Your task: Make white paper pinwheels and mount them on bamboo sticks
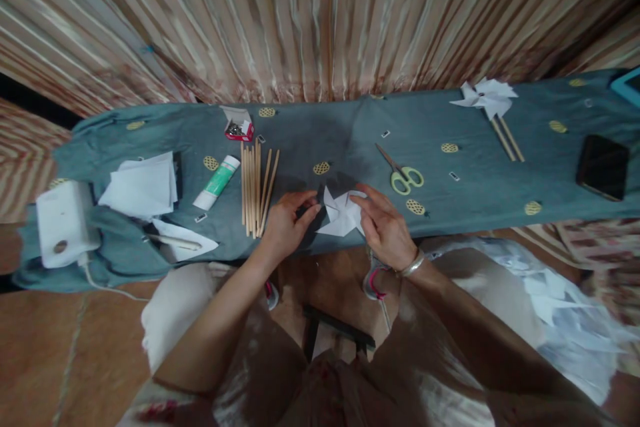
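Observation:
A white folded paper pinwheel (341,215) lies at the near edge of the blue-grey cloth (320,130) on the table. My left hand (287,225) is at its left side, fingers pinched together on its left edge. My right hand (383,225), a bangle on the wrist, curls its fingers over the pinwheel's right side. Left of my left hand lies a row of several wooden sticks (256,183).
Green-handled scissors (405,175) lie right of the pinwheel. A glue tube (217,182), a red box of pins (238,125), a stack of white paper (141,187) and a white device (64,221) are at left. A finished pinwheel (487,99) and a black phone (603,167) are at right.

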Available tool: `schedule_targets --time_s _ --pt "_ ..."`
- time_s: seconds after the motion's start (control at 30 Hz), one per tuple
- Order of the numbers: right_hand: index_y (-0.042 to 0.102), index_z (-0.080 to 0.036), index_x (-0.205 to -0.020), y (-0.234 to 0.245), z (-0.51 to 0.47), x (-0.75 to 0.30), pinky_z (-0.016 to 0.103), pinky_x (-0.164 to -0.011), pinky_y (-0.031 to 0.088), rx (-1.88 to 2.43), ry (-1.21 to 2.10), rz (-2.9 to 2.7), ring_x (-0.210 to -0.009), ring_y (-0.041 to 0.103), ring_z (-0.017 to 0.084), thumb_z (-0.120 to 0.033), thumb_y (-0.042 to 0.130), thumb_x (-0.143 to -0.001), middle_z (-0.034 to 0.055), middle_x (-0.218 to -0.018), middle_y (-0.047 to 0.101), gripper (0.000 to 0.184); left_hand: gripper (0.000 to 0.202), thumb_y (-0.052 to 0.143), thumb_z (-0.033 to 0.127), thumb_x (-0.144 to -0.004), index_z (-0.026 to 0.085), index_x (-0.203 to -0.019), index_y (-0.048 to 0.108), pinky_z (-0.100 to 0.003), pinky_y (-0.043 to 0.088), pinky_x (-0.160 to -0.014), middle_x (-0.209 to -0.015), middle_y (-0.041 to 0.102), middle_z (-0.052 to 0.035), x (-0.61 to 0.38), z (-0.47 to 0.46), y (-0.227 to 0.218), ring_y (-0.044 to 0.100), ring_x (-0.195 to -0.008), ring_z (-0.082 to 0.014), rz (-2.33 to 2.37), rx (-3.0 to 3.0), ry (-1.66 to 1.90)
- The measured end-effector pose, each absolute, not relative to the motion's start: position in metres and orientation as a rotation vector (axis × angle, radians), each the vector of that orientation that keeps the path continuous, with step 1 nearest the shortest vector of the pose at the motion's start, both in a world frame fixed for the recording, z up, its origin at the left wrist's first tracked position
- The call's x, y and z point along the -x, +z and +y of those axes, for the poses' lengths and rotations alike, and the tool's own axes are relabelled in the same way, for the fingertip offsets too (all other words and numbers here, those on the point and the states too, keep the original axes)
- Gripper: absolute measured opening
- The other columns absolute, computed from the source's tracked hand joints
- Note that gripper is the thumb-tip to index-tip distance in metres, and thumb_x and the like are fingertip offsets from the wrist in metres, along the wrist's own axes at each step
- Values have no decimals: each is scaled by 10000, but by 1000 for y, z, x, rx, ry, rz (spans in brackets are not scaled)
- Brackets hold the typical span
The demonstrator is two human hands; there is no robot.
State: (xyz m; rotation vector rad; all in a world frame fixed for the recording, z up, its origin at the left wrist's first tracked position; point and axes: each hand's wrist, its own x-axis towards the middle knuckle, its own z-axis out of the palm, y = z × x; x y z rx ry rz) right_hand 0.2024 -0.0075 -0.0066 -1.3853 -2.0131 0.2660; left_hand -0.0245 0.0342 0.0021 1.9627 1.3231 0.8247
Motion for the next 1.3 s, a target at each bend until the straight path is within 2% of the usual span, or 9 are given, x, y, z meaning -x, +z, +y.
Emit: schedule_targets --time_s 0.07,0.17,0.33,0.5,0.6,0.7,0.83,1.1,1.3 --pt "602 -148 -1273 -4 -4 -204 448 -960 542 1486 258 -1943 -1083 668 262 -299 487 -948 145 -1174 706 376 301 621 260 -896 161 -1175 678 -333 545 -821 -956 748 -67 23 35 0 684 -900 -187 1340 -1944 819" --pt "562 -157 -1301 -2 -3 -206 382 -725 587 1634 306 -1882 -748 697 233 -390 607 -870 76 -909 750 492 353 627 263 -897 150 -1231 645 -317 547 -817 -975 747 -71 20 36 -3 693 -905 -182 1346 -1931 797" --pt "550 -162 -1291 -1 -3 -203 340 -633 575 1704 456 -1816 -620 679 199 -329 641 -809 34 -828 742 517 422 651 232 -874 133 -1281 601 -326 537 -854 -1009 745 -77 18 35 -6 687 -931 -178 1312 -1885 803" --pt "607 -197 -1203 6 2 -216 406 -848 591 1556 393 -1860 -1006 704 247 -221 580 -806 111 -1132 718 399 463 661 242 -872 135 -1313 566 -347 535 -841 -1021 735 -81 14 35 -6 672 -927 -190 1295 -1908 816" --pt "671 -238 -1019 8 4 -225 497 -1053 489 1426 410 -2017 -1300 559 274 -172 564 -795 101 -1388 582 257 453 647 272 -891 144 -1316 558 -398 514 -892 -1121 694 -111 11 30 -1 623 -1036 -227 1292 -2076 932" --pt "695 -247 -919 7 2 -227 547 -1120 414 1341 493 -2114 -1440 399 304 -230 638 -813 74 -1479 505 121 272 563 267 -945 151 -1176 648 -415 485 -894 -1102 674 -116 8 18 7 578 -1049 -242 1206 -2340 934" --pt "718 -240 -846 4 0 -223 566 -1129 397 1330 564 -2134 -1484 322 311 -250 647 -858 59 -1505 489 74 206 505 218 -972 158 -997 700 -368 476 -789 -959 697 -89 5 4 10 585 -910 -217 1045 -2538 725" --pt "700 -212 -850 6 -4 -211 578 -1127 396 1394 434 -2143 -1485 314 332 -265 580 -924 99 -1514 476 151 249 528 208 -966 82 -1167 606 -372 544 -789 -956 713 -113 -2 -8 0 633 -889 -225 991 -2553 669" --pt "671 -207 -852 2 -8 -203 596 -1137 361 1447 317 -2168 -1495 292 332 -282 516 -958 89 -1554 437 202 242 491 172 -978 127 -1180 616 -364 560 -818 -1020 707 -105 -2 -9 -2 633 -939 -211 939 -2537 624"
